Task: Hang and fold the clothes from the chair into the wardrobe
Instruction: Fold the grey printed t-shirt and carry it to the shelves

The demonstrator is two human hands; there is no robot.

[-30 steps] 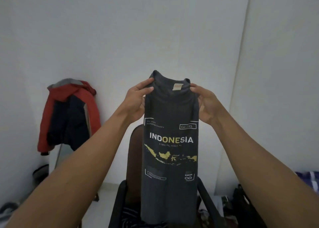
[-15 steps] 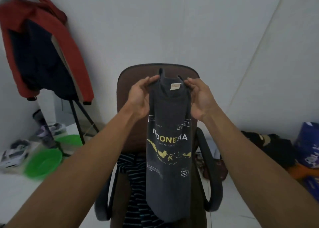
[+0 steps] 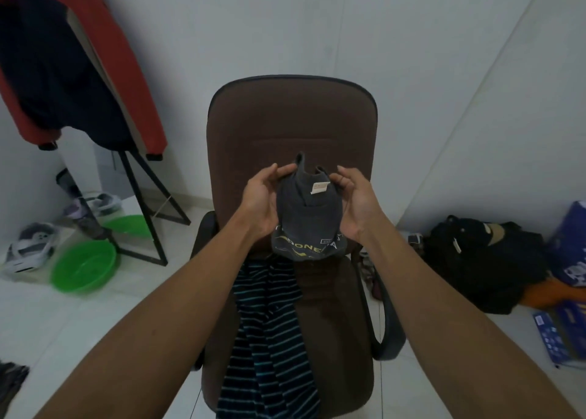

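Both my forearms reach out over the chair (image 3: 291,117) seat, where a striped garment (image 3: 269,323) lies. My left hand (image 3: 261,203) and right hand (image 3: 356,203), palms facing and fingers curled, grip the bunched dark T-shirt (image 3: 309,219) (collar label uppermost) before the chair's backrest.

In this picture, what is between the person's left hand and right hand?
In the head view, the dark grey T-shirt fills that gap; the left hand and right hand each hold one side of it.
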